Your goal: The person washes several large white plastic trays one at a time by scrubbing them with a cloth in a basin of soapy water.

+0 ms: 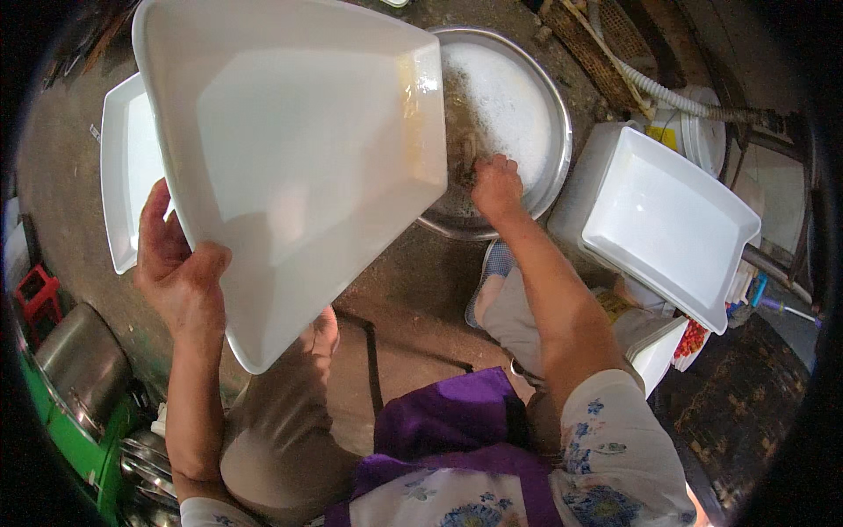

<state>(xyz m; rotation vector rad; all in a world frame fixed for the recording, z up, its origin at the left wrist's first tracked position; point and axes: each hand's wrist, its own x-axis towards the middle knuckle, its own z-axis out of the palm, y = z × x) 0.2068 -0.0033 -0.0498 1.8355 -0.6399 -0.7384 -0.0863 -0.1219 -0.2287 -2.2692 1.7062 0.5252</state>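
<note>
My left hand (pixel 184 263) grips the rim of a large white plastic tub (pixel 283 145), thumb on the inner side and fingers outside. The tub is tilted, its far right end beside or over a round metal basin (pixel 561 145). Yellowish wet residue shows on that end wall. The basin holds murky water with white foam (pixel 517 99). My right hand (pixel 498 188) is at the water in the basin, fingers curled; whether it holds something there is hidden.
Another white tray (pixel 122 178) lies on the floor at left, partly behind the tub. White tubs (pixel 672 217) are stacked at right, near a ribbed hose (pixel 665 92) and a lidded bucket (pixel 705 138). Metal pots (pixel 85 362) and a red stool (pixel 39 296) stand at lower left.
</note>
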